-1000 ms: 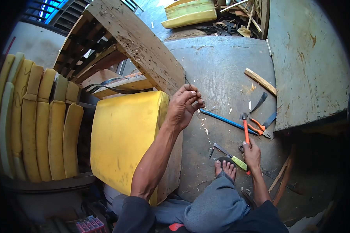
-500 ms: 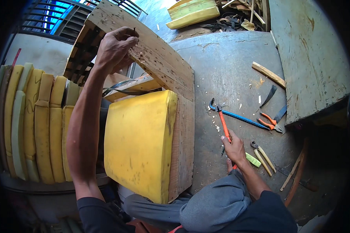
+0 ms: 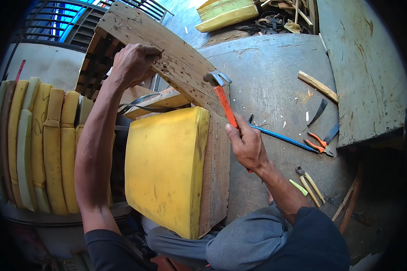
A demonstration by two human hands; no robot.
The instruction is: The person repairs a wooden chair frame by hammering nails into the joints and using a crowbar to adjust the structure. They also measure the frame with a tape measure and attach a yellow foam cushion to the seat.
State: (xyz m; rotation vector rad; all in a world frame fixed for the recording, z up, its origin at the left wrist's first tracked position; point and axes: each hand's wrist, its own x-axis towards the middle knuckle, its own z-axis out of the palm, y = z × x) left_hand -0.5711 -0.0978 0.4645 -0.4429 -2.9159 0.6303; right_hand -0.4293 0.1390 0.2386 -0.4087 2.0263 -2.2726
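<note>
In my right hand (image 3: pixel 248 147) is a claw hammer (image 3: pixel 224 97) with an orange-red handle, raised above the floor with its metal head toward the wooden frame. My left hand (image 3: pixel 133 63) is closed at the upper edge of that wooden frame (image 3: pixel 176 63), pinching a small dark nail (image 3: pixel 161 52) between thumb and forefinger. The board under it is pitted with many small holes. A yellow foam cushion (image 3: pixel 163 167) lies on the near part of the frame, in front of my legs. Black straps (image 3: pixel 142 106) cross the frame's inside.
Several yellow foam pads (image 3: pixel 54 149) stand in a row at left. On the floor at right lie a blue bar (image 3: pixel 285 137), orange-handled pliers (image 3: pixel 320 143), pincers (image 3: pixel 309 185) and a wood strip (image 3: pixel 318 86). A large grey-green panel (image 3: pixel 366 67) stands at far right. Scraps pile up at the back.
My right hand has lifted the hammer from beside the blue bar up and left, toward the frame. The left hand stays at the board's edge, slightly lower, still pinching the nail.
</note>
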